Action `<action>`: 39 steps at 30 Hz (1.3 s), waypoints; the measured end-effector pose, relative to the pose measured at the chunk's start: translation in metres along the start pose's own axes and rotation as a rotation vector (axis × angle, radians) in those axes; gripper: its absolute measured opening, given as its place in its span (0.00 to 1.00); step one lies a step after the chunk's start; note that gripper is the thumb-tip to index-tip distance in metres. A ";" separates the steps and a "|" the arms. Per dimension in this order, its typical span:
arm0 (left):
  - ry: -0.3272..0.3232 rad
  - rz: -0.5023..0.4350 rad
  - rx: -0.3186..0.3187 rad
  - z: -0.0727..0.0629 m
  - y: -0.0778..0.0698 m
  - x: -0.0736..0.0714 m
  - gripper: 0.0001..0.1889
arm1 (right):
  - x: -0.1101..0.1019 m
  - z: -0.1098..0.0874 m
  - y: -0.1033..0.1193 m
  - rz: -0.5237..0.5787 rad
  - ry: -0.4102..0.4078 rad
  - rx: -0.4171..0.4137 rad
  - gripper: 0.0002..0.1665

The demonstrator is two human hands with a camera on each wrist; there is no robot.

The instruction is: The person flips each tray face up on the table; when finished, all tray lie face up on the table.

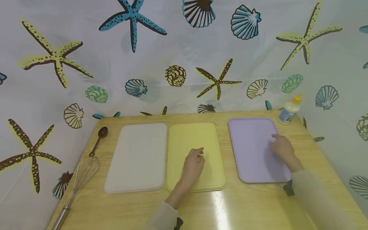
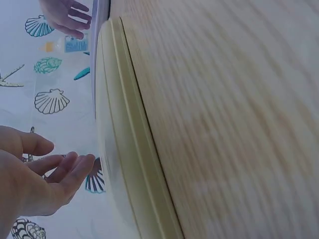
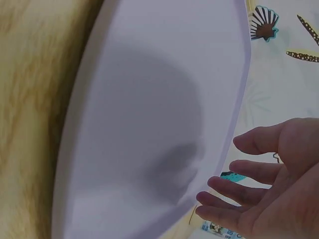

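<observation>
My left hand (image 1: 193,166) hovers over the yellow tray (image 1: 184,137), its fingers loosely bent and nothing between them. In the left wrist view that hand (image 2: 45,174) shows relaxed fingers beside the tray's raised edge (image 2: 134,144). Over the right part of the purple tray (image 1: 250,150) is my right hand (image 1: 283,148), also holding nothing. The right wrist view shows its fingers (image 3: 239,191) spread and slightly bent above the purple tray (image 3: 144,99), where the hand's shadow falls. A white tray (image 1: 138,156) lies to the left of the yellow one.
On the left of the wooden table (image 1: 201,207) lie a whisk (image 1: 81,175) and a dark brown spoon (image 1: 100,135). A glue bottle (image 1: 288,111) with an orange cap stands at the back right corner. A curtain (image 1: 178,38) printed with shells and starfish hangs behind.
</observation>
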State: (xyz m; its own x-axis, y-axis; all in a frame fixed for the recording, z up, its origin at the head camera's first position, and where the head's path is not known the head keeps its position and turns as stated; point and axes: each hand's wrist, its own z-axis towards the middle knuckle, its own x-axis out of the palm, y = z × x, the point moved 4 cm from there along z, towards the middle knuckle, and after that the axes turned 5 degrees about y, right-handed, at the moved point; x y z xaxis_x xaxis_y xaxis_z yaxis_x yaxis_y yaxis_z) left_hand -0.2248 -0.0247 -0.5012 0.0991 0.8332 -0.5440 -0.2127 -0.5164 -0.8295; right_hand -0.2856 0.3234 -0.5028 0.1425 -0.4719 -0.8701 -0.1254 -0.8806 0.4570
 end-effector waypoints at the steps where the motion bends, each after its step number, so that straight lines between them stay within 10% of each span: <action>1: -0.012 0.013 -0.002 0.000 0.004 -0.006 0.17 | 0.001 0.000 0.002 0.000 -0.001 -0.003 0.28; 14: -0.065 0.295 -0.039 -0.006 0.045 -0.052 0.22 | 0.022 0.000 0.046 0.043 -0.013 -0.051 0.31; 39: 0.141 0.278 -0.158 -0.004 0.054 -0.065 0.36 | 0.082 -0.003 0.149 0.152 0.041 -0.358 0.35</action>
State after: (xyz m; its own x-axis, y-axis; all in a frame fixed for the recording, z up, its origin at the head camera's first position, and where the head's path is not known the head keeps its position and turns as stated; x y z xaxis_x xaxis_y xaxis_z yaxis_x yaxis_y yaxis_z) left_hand -0.2386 -0.1081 -0.5113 0.1939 0.6263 -0.7551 -0.0985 -0.7534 -0.6501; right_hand -0.2892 0.1534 -0.5053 0.1884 -0.5935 -0.7824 0.2015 -0.7564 0.6223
